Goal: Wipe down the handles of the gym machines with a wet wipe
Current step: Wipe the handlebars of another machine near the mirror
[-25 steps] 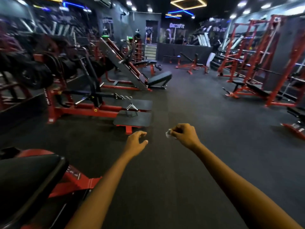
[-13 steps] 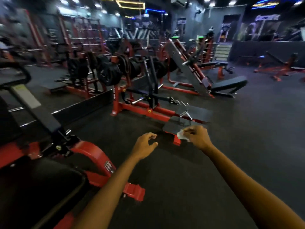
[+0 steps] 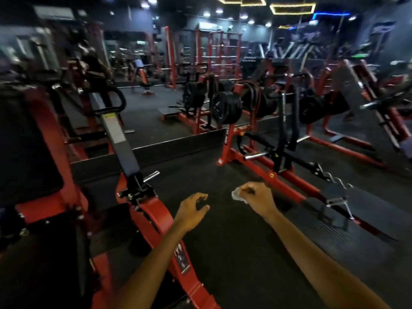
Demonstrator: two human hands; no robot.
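My right hand [image 3: 256, 200] is stretched out over the dark floor and grips a crumpled white wet wipe [image 3: 236, 195] that pokes out at its left side. My left hand [image 3: 193, 208] hangs beside it, fingers loosely curled, holding nothing. To the left stands a red and black machine whose black lever arm [image 3: 120, 139] rises to a looped black handle [image 3: 116, 99]. Both hands are apart from any machine. Ahead is a red landmine row machine [image 3: 263, 161] with chrome pegs.
Loaded black weight plates [image 3: 225, 108] hang on the red frame ahead. A black foot platform with a chrome handle [image 3: 336, 199] lies at the right. A low step edge [image 3: 156, 148] crosses the floor. Red racks fill the background.
The view has swung left. The red and black machine with the looped handle has come into sight at the left. Both hands keep their pose, the wipe still held.
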